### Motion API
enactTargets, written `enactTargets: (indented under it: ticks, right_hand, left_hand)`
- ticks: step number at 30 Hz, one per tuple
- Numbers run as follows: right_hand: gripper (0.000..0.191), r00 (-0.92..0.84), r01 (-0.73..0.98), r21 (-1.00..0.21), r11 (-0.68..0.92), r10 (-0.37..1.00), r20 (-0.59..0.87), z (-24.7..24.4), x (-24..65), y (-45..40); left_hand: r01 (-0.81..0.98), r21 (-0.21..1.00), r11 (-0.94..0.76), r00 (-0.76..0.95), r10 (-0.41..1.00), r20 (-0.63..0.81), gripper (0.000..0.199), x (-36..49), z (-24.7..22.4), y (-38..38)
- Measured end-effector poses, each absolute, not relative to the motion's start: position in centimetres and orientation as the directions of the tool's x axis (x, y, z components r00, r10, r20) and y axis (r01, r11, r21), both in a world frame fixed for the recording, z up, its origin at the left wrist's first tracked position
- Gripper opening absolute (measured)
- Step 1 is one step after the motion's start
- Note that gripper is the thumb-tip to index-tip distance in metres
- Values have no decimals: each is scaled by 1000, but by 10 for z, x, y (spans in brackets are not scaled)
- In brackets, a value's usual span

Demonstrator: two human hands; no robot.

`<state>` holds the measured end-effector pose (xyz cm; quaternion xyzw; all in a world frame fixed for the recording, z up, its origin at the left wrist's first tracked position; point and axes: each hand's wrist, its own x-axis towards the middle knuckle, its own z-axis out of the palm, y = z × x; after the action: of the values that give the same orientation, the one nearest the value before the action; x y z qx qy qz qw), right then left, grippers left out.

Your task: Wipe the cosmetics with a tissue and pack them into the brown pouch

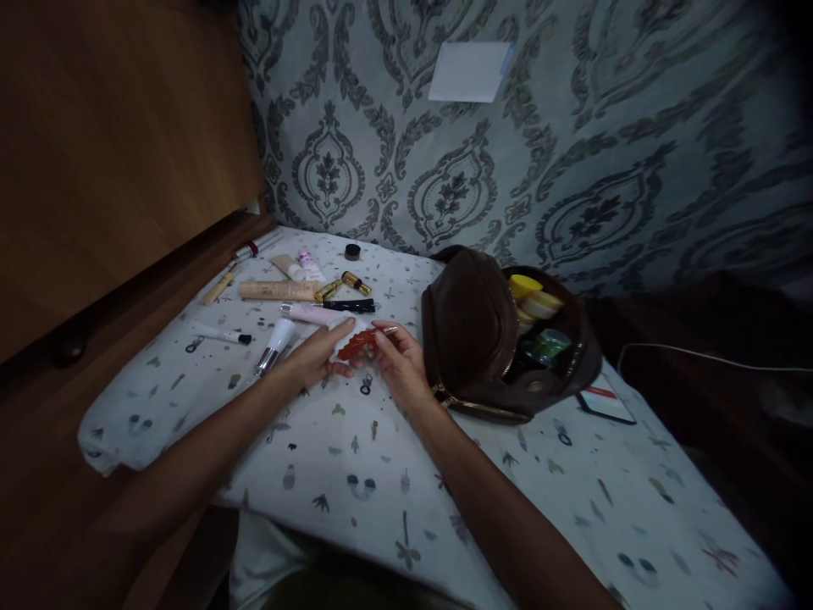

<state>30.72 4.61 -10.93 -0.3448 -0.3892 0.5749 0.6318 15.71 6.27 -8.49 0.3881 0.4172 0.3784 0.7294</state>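
Observation:
My left hand is closed around a crumpled white wipe or tissue. Against that white piece lies a shiny red-orange item with a jagged edge and a silvery end; its exact kind is unclear. The fingers of my right hand pinch it near the silvery end. Both hands meet over the patterned white cloth. Just beyond my left hand are a pale pink tube and a black tube. A white and silver bottle lies beside my left wrist.
An open brown leather bag with yellow-lidded jars stands at the right. A phone lies beside it. Behind the hands are a long beige tube, small gold bottles and a small black-lidded jar. Wooden furniture borders the left.

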Motion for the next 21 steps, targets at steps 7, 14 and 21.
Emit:
enactTargets:
  ticks: [7, 14, 21]
  right_hand:
    - [30, -70, -349, -925, 152, 980, 187, -104, 315, 45]
    - [34, -124, -219, -947, 236, 956, 266, -104, 319, 47]
    - [35, -54, -274, -936, 221, 968, 244, -99, 318, 50]
  left_hand:
    - [-236, 847, 476, 370, 850, -375, 22, 153, -83, 67]
    - [-149, 933, 329, 335, 904, -265, 30, 155, -79, 60]
    - [-250, 845, 472, 347, 859, -377, 38, 158, -81, 64]
